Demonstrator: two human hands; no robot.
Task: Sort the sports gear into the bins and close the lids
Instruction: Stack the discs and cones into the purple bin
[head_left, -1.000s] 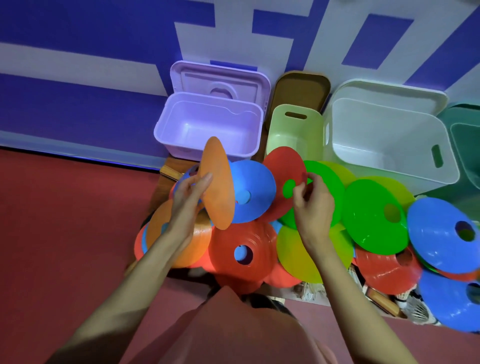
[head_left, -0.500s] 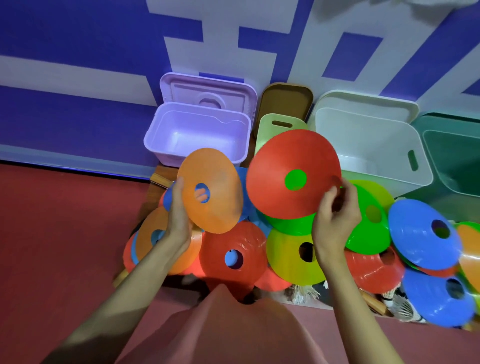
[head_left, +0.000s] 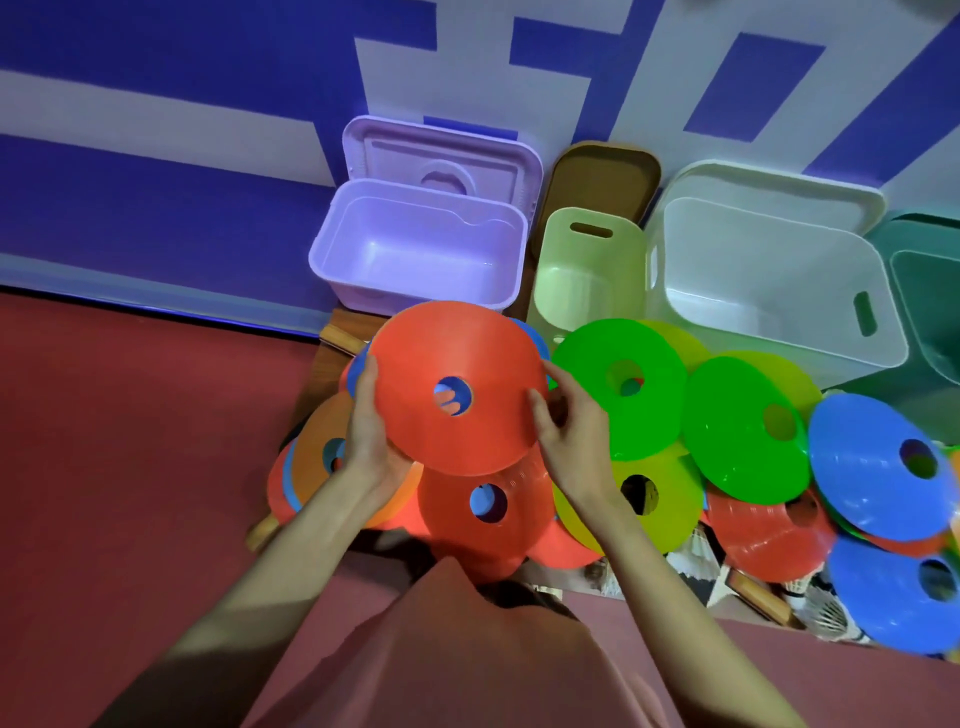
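Observation:
A red disc cone (head_left: 457, 389) is held level above the pile, in front of the open purple bin (head_left: 332, 249). My left hand (head_left: 371, 431) grips its left rim from below, and fingers show through its centre hole. My right hand (head_left: 571, 431) pinches its right rim. The orange cone from earlier is hidden, probably under the red one. Loose cones lie below and to the right: red (head_left: 483, 504), orange (head_left: 317, 452), yellow (head_left: 649, 499), green (head_left: 623, 384), green (head_left: 743, 426) and blue (head_left: 878, 462).
Along the wall stand a light green bin (head_left: 587, 270) with a brown lid (head_left: 602, 176) behind it, a white bin (head_left: 769, 244) and a teal bin (head_left: 924, 291), all open. The purple lid (head_left: 441, 161) stands upright. Shuttlecocks (head_left: 821, 608) and wooden handles (head_left: 337, 338) lie around the pile.
My right hand lifted the red cone off the pile and brought it left, over the orange cone in my left hand. Both hands now hold the red cone.

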